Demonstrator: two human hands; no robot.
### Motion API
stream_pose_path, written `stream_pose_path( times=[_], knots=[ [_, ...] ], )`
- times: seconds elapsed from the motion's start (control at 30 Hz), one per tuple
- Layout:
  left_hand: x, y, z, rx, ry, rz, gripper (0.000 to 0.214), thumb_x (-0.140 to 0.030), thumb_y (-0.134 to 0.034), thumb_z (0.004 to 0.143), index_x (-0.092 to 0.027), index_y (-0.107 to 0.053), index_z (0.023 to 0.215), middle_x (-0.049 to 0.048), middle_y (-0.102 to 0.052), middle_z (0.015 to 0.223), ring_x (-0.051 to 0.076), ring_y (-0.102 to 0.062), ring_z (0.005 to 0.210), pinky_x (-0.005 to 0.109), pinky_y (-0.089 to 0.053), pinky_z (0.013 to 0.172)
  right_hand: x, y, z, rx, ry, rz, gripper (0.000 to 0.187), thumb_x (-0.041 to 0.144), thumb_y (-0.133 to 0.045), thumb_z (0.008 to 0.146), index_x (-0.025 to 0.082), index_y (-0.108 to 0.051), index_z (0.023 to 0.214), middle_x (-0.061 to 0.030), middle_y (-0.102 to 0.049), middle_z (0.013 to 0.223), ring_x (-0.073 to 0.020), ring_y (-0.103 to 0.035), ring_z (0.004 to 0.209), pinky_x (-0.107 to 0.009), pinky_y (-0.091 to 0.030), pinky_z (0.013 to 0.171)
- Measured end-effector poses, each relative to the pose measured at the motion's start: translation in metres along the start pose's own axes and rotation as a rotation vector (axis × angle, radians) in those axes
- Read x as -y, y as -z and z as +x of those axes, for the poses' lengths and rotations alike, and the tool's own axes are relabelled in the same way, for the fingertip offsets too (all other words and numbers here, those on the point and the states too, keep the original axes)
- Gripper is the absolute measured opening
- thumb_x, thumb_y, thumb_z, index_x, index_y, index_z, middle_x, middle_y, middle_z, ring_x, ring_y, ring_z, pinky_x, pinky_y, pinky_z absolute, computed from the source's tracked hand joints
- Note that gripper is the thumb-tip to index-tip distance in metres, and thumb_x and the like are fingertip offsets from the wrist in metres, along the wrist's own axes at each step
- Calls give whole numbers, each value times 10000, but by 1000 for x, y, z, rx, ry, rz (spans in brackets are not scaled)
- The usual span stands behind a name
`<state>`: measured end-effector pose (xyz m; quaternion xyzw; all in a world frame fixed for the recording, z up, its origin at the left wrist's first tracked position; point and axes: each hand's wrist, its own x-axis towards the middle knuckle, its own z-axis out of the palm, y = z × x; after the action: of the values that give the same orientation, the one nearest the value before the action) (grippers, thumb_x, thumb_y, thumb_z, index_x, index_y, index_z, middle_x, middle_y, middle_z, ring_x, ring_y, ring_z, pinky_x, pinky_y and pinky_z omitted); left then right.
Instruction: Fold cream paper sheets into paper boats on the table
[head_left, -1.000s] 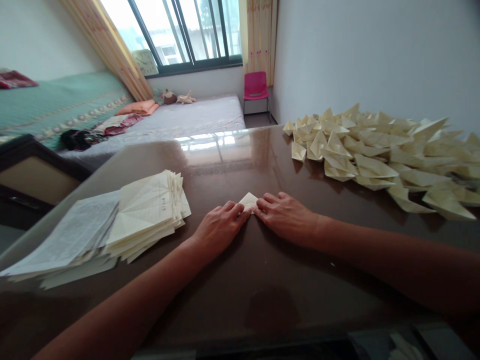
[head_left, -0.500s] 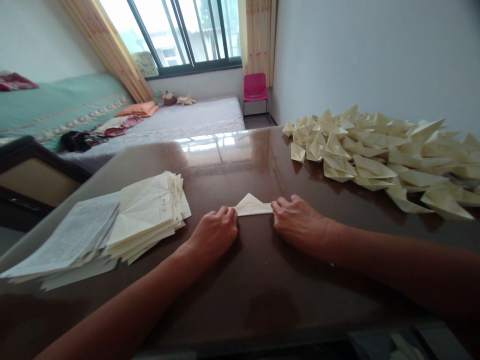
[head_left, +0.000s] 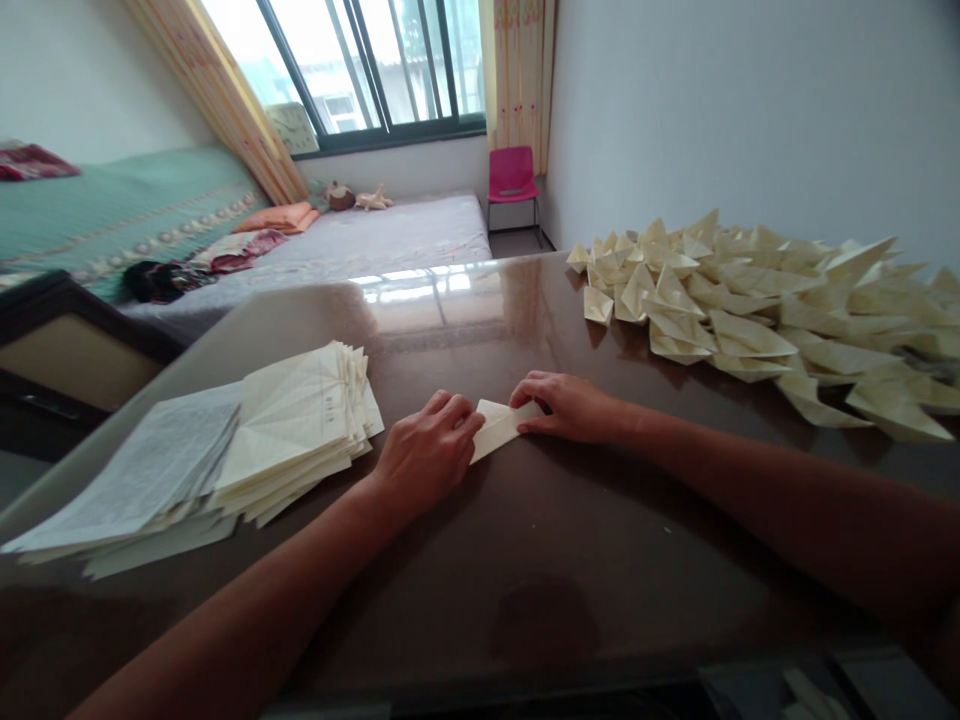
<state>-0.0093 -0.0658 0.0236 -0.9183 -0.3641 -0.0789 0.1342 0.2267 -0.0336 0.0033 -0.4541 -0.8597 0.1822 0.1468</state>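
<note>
A brown, glossy table (head_left: 435, 590) fills the lower half of the frame, its far edge bright with the reflection of the window. Near the middle of the frame, a small piece of folded cream paper (head_left: 496, 428) lies at a slant on this surface. The left hand (head_left: 429, 445) grasps its left end with curled fingers; the right hand (head_left: 566, 407) pinches its right end between thumb and fingers.

Left of the hands, a stack of creased cream sheets (head_left: 281, 415) sits partly over greyish printed pages (head_left: 176, 440), which spread toward the left edge. On the right side, a large heap of folded paper shapes (head_left: 750, 290) with pointed tips reaches toward the right edge, near a plain pale wall (head_left: 750, 120). A tiny white scrap (head_left: 667, 529) lies at the lower right.

Beyond the table, at upper left, a bed (head_left: 397, 235) with a pale sheet carries orange pillows (head_left: 277, 217), dark clothing (head_left: 161, 280) and a light stuffed toy (head_left: 371, 197). A green cover (head_left: 135, 205) hangs behind it. The dark-framed window (head_left: 375, 60) at the top centre stands between patterned yellow curtains (head_left: 523, 80); a pink chair (head_left: 511, 175) stands below the right one. A dark cabinet (head_left: 75, 360) is at the left edge.
</note>
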Motion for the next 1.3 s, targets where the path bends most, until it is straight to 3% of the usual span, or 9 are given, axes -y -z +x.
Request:
stream_pose_path(
  times=[0.13, 0.23, 0.4, 0.6, 0.83, 1.0, 1.13, 1.3],
  knots=[
    [-2, -8, 3, -58, -35, -101, 407, -295, -457, 933, -187, -457, 1325, 93, -515, 1315, 269, -424, 1225, 410, -427, 964, 4, -6, -1, -41, 100, 121, 266, 292, -685, 779, 212, -616, 1023, -22, -625, 1028, -168, -586, 917, -258, -419, 785],
    [-4, -14, 5, 20, -3, -194, 436, -335, -451, 940, -172, -427, 1344, 90, -551, 1269, 253, -470, 1168, 396, -439, 955, 6, -8, -1, -68, 144, 165, 258, 253, -688, 769, 205, -613, 1011, -22, -620, 1018, -157, -582, 889, -256, -423, 782],
    [-4, -13, 6, 56, 52, -279, 399, -347, -489, 920, -192, -482, 1287, 75, -600, 1154, 241, -504, 1070, 390, -463, 915, 5, -6, 0, -88, 134, 204, 282, 172, -700, 713, 185, -607, 979, -15, -612, 969, -117, -551, 746, -229, -418, 699],
    [-4, -13, 10, 14, 69, -330, 299, -336, -479, 924, -214, -578, 1178, 62, -598, 1085, 226, -501, 1008, 382, -461, 887, 1, 4, 1, 48, 30, 246, 184, 251, -683, 727, 178, -644, 892, 32, -588, 714, -106, -527, 638, -208, -360, 583],
    [-7, -19, 15, -48, 153, -456, 207, -347, -499, 923, -246, -678, 950, 28, -610, 875, 181, -526, 898, 302, -469, 791, 6, 6, 1, 79, 69, 258, 145, 264, -656, 749, 173, -632, 861, 24, -599, 726, -107, -534, 648, -211, -371, 590],
    [-10, -19, 11, -145, 65, -423, 194, -312, -504, 925, -227, -678, 915, 33, -617, 860, 164, -519, 859, 281, -455, 770, -1, 14, 3, 96, 48, 220, 464, 374, -764, 648, 151, -597, 1019, -25, -613, 900, -117, -551, 690, -217, -417, 609],
    [-10, -16, 9, -181, -29, -352, 190, -284, -497, 930, -212, -672, 920, 41, -624, 863, 164, -513, 869, 277, -449, 773, -3, 20, 3, 218, 33, 220, 353, 379, -741, 680, 160, -655, 943, -2, -624, 776, -118, -552, 662, -208, -401, 579],
    [-10, -16, 9, -177, -50, -322, 204, -280, -484, 936, -203, -673, 923, 48, -622, 855, 166, -514, 873, 281, -454, 779, -6, 24, 3, 291, 73, 368, 314, 391, -705, 723, 148, -691, 923, 11, -637, 696, -116, -562, 640, -207, -402, 570]
  ],
)
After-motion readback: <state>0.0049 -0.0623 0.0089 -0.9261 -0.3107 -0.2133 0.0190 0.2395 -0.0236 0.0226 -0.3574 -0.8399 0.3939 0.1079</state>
